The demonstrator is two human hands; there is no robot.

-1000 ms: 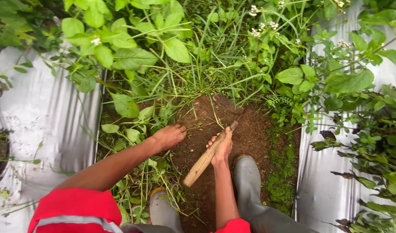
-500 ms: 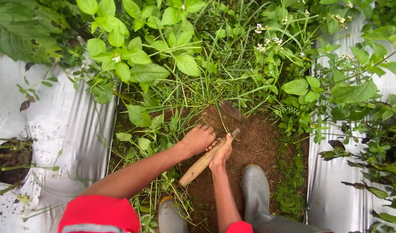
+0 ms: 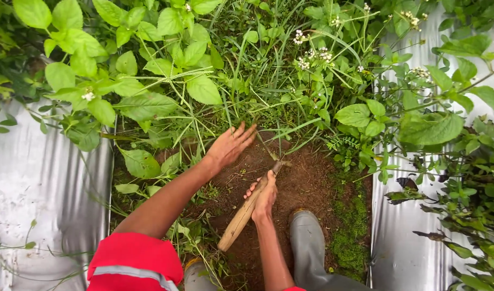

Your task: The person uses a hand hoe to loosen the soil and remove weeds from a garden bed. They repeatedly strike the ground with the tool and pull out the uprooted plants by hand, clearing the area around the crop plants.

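My right hand (image 3: 265, 195) grips the wooden handle of a small hand tool (image 3: 242, 215); its dark head lies on the bare brown soil (image 3: 306, 180) at the foot of the grass. My left hand (image 3: 229, 144) reaches forward with fingers spread, just short of a clump of long grass blades (image 3: 263, 110) at the edge of the cleared patch. It holds nothing. My arm comes out of a red sleeve (image 3: 135, 261) with a grey stripe.
My grey rubber boot (image 3: 307, 242) stands on the soil by a strip of moss (image 3: 349, 237). Silver plastic mulch sheets (image 3: 37, 188) flank the furrow on both sides. Broad-leaved weeds (image 3: 144, 102) and small white flowers (image 3: 311, 51) crowd the far side.
My left hand has moved up and right from the weeds at the soil's left edge toward the grass clump. The right hand and tool have shifted slightly forward.
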